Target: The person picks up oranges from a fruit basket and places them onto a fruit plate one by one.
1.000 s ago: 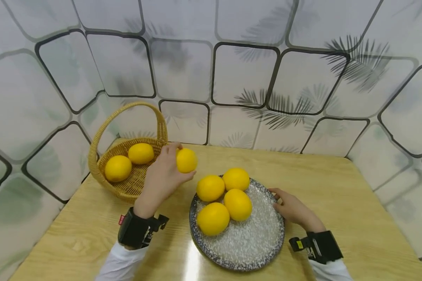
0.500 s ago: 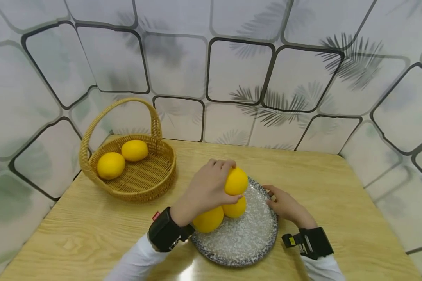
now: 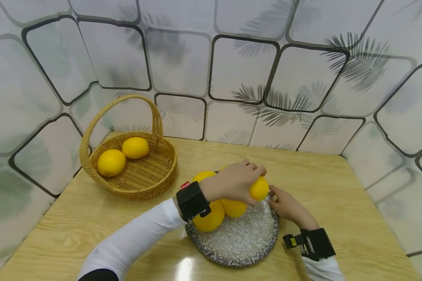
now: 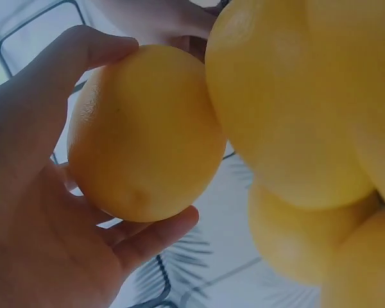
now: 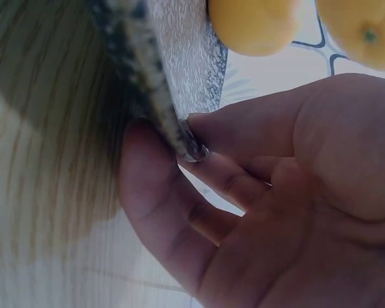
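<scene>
A: Held lemon (image 3: 259,188), where?
B: In the left hand (image 3: 236,182), over the far right part of the speckled plate (image 3: 239,244). Fingers curled over the top, thumb under. The left wrist view shows the grip close up: lemon (image 4: 145,131) between thumb and fingers, touching a neighbouring lemon (image 4: 289,102). Head view can't show that contact, hand covers it.

A: Right hand (image 3: 288,207)?
B: At the plate's right rim. Right wrist view shows it: the thumb lies on top of the rim (image 5: 155,96), the fingers (image 5: 160,218) curl beneath it, so it pinches the edge. From the head that's just a hand beside the plate.

A: Other lemons?
B: Pile on the plate (image 3: 211,218), partly behind the left wrist. Two more (image 3: 111,162) in the wicker basket (image 3: 140,187), well apart at back left.

A: Surface, room?
B: Light wood table (image 3: 355,218), glossy near the front. Pale wall panels (image 3: 183,58) with dark rounded outlines and palm-leaf prints, wrapping both sides.
</scene>
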